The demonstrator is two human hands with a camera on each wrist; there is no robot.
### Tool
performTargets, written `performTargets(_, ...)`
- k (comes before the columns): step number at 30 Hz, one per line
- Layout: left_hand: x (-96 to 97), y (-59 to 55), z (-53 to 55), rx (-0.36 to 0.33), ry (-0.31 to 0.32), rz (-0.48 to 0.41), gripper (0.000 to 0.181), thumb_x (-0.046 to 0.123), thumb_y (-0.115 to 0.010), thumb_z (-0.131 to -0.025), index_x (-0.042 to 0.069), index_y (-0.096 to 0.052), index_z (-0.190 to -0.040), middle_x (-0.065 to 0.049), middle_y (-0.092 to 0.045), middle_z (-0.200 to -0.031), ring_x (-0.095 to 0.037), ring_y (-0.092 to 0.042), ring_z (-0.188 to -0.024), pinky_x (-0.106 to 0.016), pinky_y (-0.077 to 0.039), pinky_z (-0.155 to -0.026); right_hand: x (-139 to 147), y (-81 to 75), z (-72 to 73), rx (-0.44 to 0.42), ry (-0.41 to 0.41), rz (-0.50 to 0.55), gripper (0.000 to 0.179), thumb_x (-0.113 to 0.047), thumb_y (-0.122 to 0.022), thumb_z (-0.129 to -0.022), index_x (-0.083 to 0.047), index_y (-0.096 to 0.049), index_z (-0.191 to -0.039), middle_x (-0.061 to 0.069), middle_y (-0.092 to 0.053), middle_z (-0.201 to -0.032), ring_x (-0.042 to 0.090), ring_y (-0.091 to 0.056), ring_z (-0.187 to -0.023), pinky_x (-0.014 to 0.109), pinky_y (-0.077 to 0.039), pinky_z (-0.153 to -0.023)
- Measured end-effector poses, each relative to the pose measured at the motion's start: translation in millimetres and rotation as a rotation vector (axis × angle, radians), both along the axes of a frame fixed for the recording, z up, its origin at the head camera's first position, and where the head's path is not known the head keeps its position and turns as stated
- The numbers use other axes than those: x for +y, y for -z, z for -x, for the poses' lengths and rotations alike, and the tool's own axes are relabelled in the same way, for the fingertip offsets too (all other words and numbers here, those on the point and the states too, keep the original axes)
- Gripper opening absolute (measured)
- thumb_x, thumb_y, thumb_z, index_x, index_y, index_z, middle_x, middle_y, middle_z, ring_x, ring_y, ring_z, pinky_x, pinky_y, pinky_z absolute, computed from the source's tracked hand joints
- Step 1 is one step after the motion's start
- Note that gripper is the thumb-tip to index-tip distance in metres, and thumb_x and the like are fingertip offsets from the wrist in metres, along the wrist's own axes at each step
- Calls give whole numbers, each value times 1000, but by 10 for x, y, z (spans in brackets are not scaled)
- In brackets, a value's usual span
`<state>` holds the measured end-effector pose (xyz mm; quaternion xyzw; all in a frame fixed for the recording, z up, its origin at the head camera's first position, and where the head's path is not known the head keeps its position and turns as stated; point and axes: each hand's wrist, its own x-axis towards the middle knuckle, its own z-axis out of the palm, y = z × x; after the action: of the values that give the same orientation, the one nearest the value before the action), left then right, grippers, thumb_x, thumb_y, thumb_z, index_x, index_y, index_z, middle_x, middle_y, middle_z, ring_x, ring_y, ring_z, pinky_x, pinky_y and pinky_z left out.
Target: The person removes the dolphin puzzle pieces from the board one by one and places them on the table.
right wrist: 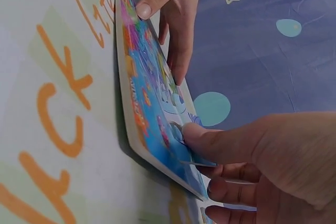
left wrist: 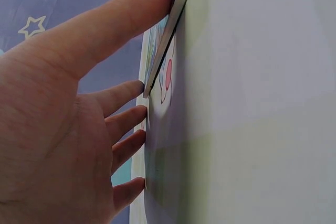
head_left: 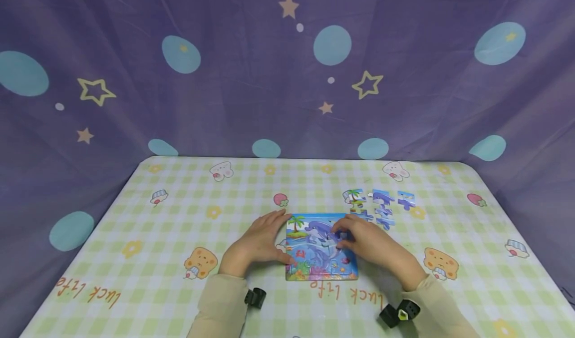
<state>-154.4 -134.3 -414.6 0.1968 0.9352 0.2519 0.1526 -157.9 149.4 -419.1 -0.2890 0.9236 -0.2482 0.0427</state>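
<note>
A dolphin picture puzzle board [head_left: 314, 274] lies flat on the table. My left hand [head_left: 260, 240] steadies it from the left: the thumb rests on its lower left border, and the fingers reach to its upper left corner. In the left wrist view those fingers are spread, their tips down at the tabletop. My right hand [head_left: 370, 240] is over the board's right side, its thumb and fingers pinching a puzzle piece [right wrist: 196, 158]. That piece sits low over the picture, slightly tilted, partly covered by the thumb in the right wrist view.
Several loose puzzle pieces [head_left: 383, 198] lie behind and to the right of the board, one with a palm tree [head_left: 355, 196]. A checked tablecloth [head_left: 148, 273] with printed figures covers the table. A purple curtain [head_left: 251, 103] hangs behind its far edge.
</note>
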Motion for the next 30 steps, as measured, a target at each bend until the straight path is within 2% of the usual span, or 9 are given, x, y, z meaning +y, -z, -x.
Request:
performTargets(4, -2, 2, -1, 2, -3, -3, 108, 43, -89, -66, 7, -36, -153, -12, -26, -161, -34, -21, -148, -50, -15, -120, 10, -32, 15, -11, -11, 14, 22, -11, -78, -85, -12, -71, -106, -1, -68, -97, 18, -65, -91, 40, -55, -81)
performTargets(11, -2, 14, 5, 2, -3, 4, 109, 45, -89, -66, 8, -35, -153, -11, -26, -161, -33, -20, -148, -49, -15, -121, 74, -65, 49, -67, -40, 51, 17, -10, -73, -89, -17, -71, -105, -9, -63, -87, 3, -52, -70, 27, -48, -65)
performTargets(19, 1, 20, 10, 0, -6, 10, 109, 45, -89, -66, 9, -35, -153, -10, -25, -162, -32, -20, -148, -49, -15, -121, 107, -89, 57, -64, -91, 76, 15, -7, -71, -90, -16, -72, -103, -11, -63, -87, 3, -53, -73, 26, -50, -66)
performTargets(30, 5, 9, 3, -2, -7, 4, 108, 43, -89, -66, 9, -36, -153, -10, -25, -162, -32, -20, -148, -49, -14, -121, 87, -88, 47, -73, -59, 62, 12, -5, -71, -90, -15, -72, -97, -9, -65, -88, 3, -52, -71, 24, -48, -63)
